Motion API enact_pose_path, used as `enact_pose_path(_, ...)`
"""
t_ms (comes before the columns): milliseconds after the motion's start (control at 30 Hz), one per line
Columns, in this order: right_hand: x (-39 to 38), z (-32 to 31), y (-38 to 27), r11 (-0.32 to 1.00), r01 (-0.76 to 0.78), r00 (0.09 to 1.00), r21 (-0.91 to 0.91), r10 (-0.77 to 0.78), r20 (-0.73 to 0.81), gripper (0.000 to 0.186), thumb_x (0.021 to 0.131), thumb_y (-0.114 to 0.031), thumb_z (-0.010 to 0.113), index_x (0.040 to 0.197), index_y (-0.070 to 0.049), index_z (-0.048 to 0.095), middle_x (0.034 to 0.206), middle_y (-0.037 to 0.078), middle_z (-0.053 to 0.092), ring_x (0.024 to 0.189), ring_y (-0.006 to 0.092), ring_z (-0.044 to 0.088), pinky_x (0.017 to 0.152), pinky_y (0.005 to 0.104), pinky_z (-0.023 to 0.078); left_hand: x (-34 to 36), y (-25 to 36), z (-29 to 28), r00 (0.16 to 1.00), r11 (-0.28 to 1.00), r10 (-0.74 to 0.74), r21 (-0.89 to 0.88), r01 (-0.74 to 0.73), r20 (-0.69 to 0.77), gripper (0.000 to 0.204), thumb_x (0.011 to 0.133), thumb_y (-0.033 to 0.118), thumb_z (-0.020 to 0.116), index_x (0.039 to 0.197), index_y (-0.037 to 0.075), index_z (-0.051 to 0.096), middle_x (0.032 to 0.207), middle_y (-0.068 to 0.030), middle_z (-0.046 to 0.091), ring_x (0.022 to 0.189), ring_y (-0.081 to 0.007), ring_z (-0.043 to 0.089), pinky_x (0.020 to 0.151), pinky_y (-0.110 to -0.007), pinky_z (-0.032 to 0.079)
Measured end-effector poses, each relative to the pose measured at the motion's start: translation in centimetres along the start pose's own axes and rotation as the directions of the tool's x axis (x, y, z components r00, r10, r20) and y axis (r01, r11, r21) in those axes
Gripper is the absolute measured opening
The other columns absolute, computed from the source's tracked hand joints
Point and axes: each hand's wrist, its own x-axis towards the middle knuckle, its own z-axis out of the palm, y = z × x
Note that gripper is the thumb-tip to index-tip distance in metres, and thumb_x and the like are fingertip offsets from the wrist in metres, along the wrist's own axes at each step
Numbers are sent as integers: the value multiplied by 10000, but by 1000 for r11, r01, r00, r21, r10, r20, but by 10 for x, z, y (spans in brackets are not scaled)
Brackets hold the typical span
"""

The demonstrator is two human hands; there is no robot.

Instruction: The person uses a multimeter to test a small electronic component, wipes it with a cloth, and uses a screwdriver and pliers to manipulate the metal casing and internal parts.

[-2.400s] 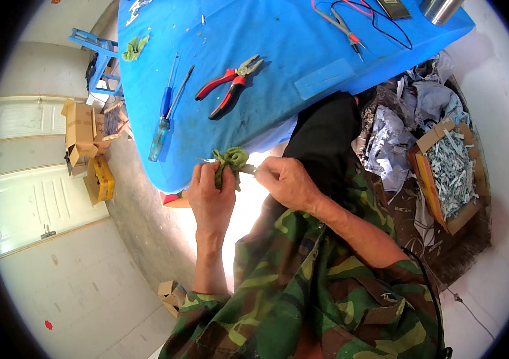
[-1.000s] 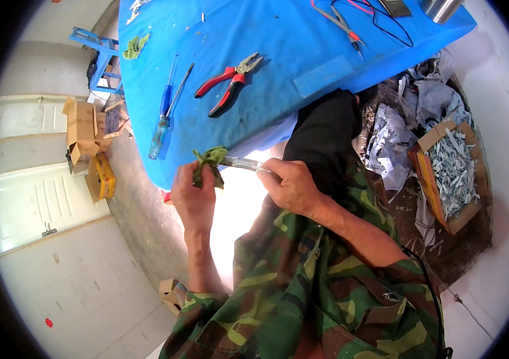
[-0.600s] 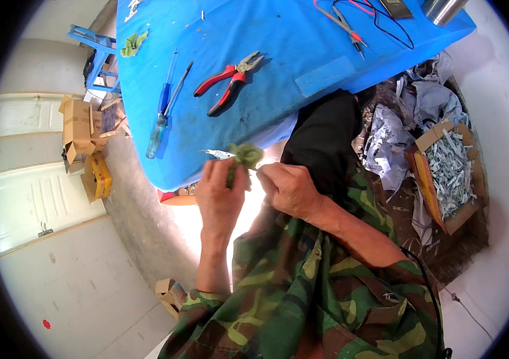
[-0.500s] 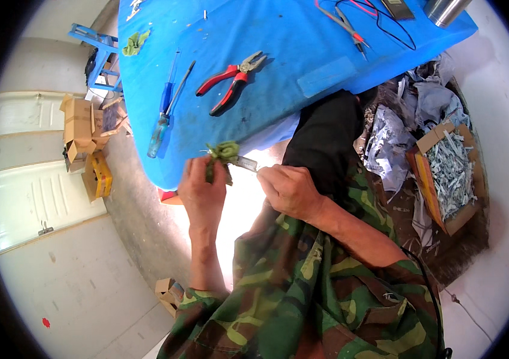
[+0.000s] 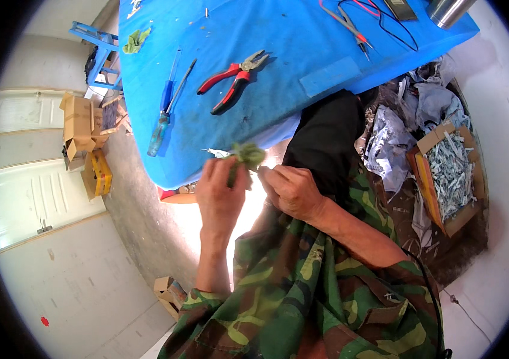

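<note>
Just off the table's front edge, my left hand (image 5: pixel 221 185) is closed on a crumpled green cloth (image 5: pixel 248 155), slightly blurred by motion. The cloth is wrapped round a thin, flat, pale strip (image 5: pixel 217 153), whose far end sticks out to the left. Close by on the right, my right hand (image 5: pixel 293 190) is closed in a pinch at the strip's other end, which the cloth and fingers mostly hide. Beyond the hands on the blue-covered table (image 5: pixel 164 167) lie red-and-black pliers (image 5: pixel 233 82) and two screwdrivers (image 5: pixel 163 122).
At the table's far right are test leads (image 5: pixel 356 36) and a metal cylinder (image 5: pixel 446 12). A second green cloth (image 5: pixel 136 40) lies far left. Right of my leg stands an open box of shredded strips (image 5: pixel 455 176) beside grey plastic bags (image 5: pixel 389 143). Cardboard boxes (image 5: pixel 78 122) stand left.
My left hand and the green cloth have slid right along the strip, toward my right hand. The strip now shows left of the cloth instead of right. My right hand has hardly moved.
</note>
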Motion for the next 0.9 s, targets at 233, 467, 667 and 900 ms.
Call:
enact_pose_path(233, -1, 0, -1, 998, 26, 998, -52, -24, 55, 156, 834, 10, 706, 981, -16, 663, 719, 67, 536, 625, 238, 607, 542, 359, 511, 15, -57, -26, 987, 989, -118, 79, 126, -106, 133, 903, 34, 745, 1018, -26, 722, 925, -144, 708, 774, -266, 695, 718, -369, 543)
enact_pose_path(467, 5, 0, -5, 999, -25, 999, -22, 24, -31, 122, 873, -45, 727, 868, -62, 606, 682, 67, 527, 573, 267, 602, 522, 390, 486, 8, -13, -29, 993, 993, -114, -29, 113, -43, 152, 876, 26, 778, 1016, -11, 735, 936, -130, 718, 766, -221, 698, 681, -333, 547)
enact_pose_path(667, 1, -2, 0, 1000, 1, 1000, -17, -1, -2, 97, 876, -45, 723, 896, -55, 628, 696, 78, 538, 588, 279, 613, 529, 399, 497, 1, 1, -3, 1000, 1000, -8, 16, 8, 10, 149, 869, 39, 774, 1009, 25, 726, 926, -140, 700, 765, -312, 708, 666, -385, 552)
enact_pose_path(900, 1, 1, 0, 1000, -28, 1000, 3, 28, -2, 106, 890, -57, 723, 981, -30, 677, 735, 88, 594, 599, 276, 637, 529, 388, 507, 14, -41, -17, 986, 987, -158, 7, 159, -56, 130, 902, 38, 739, 1012, -24, 706, 929, -168, 690, 795, -328, 686, 705, -392, 536)
